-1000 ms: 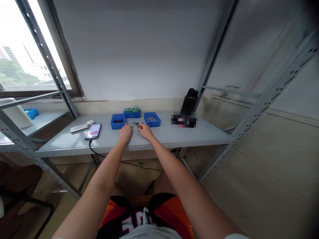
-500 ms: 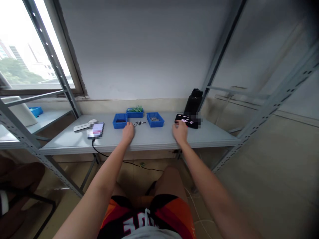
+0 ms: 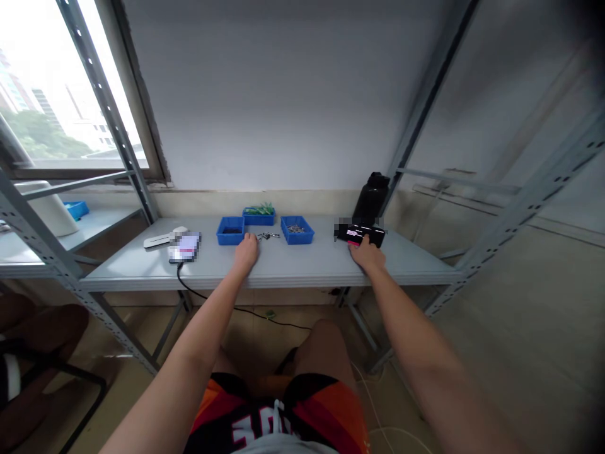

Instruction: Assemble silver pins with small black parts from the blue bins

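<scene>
My left hand [image 3: 246, 251] rests on the grey shelf [image 3: 288, 261], its fingers curled together. Whatever it may hold is hidden. Small metal pieces [image 3: 268, 236] lie just right of its fingertips, and a blue bin [image 3: 230, 240] with dark contents stands just behind it. A second blue bin [image 3: 299, 239] holds many small metal parts. Over on the right, my right hand [image 3: 371, 255] is at a black phone [image 3: 375, 235] lying sideways with its screen lit. One finger reaches onto the screen; the hand does not grip the phone.
Behind the phone stands a black bottle [image 3: 372, 197]. A third blue bin [image 3: 259, 219] holds green strips. On the left lie a lit phone [image 3: 185, 247] with a black cable and a white device [image 3: 161, 240]. Metal uprights [image 3: 420, 107] frame the shelf. Another person's legs [image 3: 45, 321] show at lower left.
My right hand has shifted right, and its finger now lies over the phone's screen. The phone's angle has changed slightly. My left hand stays by the metal pieces.
</scene>
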Motion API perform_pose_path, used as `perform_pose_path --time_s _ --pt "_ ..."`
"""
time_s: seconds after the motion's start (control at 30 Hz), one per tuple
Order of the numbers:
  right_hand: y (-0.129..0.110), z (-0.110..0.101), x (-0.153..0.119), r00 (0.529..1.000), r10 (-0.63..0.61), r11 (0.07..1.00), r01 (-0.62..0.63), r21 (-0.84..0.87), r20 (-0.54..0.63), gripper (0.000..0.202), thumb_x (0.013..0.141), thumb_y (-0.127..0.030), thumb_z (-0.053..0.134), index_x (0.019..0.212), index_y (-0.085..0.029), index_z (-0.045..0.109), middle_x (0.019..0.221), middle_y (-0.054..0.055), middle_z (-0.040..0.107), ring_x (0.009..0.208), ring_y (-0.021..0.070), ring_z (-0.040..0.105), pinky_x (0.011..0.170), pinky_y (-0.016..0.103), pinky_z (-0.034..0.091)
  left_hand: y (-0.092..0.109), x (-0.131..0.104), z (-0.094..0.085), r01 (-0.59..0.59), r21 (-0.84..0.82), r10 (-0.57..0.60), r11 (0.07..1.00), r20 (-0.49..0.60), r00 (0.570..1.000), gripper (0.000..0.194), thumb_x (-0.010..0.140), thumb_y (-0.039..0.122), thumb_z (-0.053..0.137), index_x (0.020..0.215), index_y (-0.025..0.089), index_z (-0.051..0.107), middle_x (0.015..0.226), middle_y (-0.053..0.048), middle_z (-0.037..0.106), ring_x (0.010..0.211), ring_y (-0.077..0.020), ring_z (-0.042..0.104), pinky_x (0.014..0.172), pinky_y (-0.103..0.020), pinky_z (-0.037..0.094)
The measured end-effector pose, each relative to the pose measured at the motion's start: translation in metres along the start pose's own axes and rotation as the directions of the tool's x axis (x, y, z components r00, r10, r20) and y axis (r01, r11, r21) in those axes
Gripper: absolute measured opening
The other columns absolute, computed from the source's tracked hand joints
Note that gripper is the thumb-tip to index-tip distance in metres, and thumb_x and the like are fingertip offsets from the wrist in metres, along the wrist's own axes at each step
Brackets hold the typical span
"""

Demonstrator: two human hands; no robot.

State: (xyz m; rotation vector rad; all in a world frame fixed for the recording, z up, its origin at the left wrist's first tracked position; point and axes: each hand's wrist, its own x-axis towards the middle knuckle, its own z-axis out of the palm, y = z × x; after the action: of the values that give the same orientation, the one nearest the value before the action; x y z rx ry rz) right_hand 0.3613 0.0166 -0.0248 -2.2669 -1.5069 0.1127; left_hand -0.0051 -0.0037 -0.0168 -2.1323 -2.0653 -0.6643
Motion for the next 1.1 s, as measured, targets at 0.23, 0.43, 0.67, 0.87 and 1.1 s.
perform_pose_path --time_s 0.23,0.43,0.67,0.87,1.1 --pt "-0.01 -0.003 -0.016 0.975 -0.083 0.996 0.088 0.012 -0.206 0.065 0.095 -0.043 0.042 0.148 -0.008 0.029 0.12 0.025 0.062 0.108 0.0343 0.063 0.088 0.043 0.048 0.002 -0.001 -0.002 0.01 0.014 -0.01 1.0 0.013 1.0 0.032 0.101 0.022 0.028 0.116 0.013 0.054 0.119 -0.017 0.056 0.099 -0.026 0.064 0.079 -0.035 0.049" --pt "-0.062 0.005 -0.044 0.919 -0.356 0.931 0.364 0.018 -0.168 0.038 0.095 -0.029 0.043 0.127 -0.014 0.057 0.111 0.015 0.069 0.103 0.0264 0.064 0.084 0.032 0.046 0.004 -0.003 -0.006 -0.001 0.011 0.001 1.0 0.014 1.0 0.029 0.101 0.025 0.031 0.116 0.014 0.053 0.12 -0.016 0.056 0.1 -0.0247 0.064 0.08 -0.033 0.048" --pt "-0.134 0.027 -0.08 0.813 -0.581 0.8 0.578 0.162 -0.032 0.031 0.094 -0.027 0.045 0.119 -0.02 0.062 0.106 0.01 0.071 0.095 0.0228 0.065 0.077 0.028 0.045 0.002 -0.001 -0.007 -0.043 -0.047 0.045 0.998 0.049 0.998 0.027 0.101 0.024 0.032 0.116 0.015 0.053 0.111 -0.016 0.065 0.1 -0.0245 0.065 0.082 -0.032 0.047" --pt "-0.175 0.049 -0.089 0.757 -0.651 0.735 0.61 0.295 0.054 0.042 0.095 -0.03 0.046 0.136 -0.02 0.048 0.108 0.009 0.071 0.102 0.0248 0.064 0.079 0.029 0.046 0.0 0.0 -0.006 -0.076 -0.126 0.085 0.989 0.067 0.994 0.024 0.099 0.022 0.037 0.113 0.016 0.056 0.103 -0.015 0.071 0.098 -0.0248 0.067 0.081 -0.032 0.047" --pt "-0.184 0.064 -0.092 0.663 -0.749 0.644 0.724 0.247 0.007 0.031 0.098 -0.024 0.039 0.118 -0.018 0.061 0.123 0.011 0.065 0.111 0.0227 0.06 0.089 0.03 0.045 -0.002 -0.002 -0.005 -0.16 -0.218 0.174 0.963 0.047 0.984 0.024 0.097 0.021 0.041 0.109 0.018 0.062 0.103 -0.014 0.071 0.098 -0.0241 0.067 0.085 -0.031 0.047"
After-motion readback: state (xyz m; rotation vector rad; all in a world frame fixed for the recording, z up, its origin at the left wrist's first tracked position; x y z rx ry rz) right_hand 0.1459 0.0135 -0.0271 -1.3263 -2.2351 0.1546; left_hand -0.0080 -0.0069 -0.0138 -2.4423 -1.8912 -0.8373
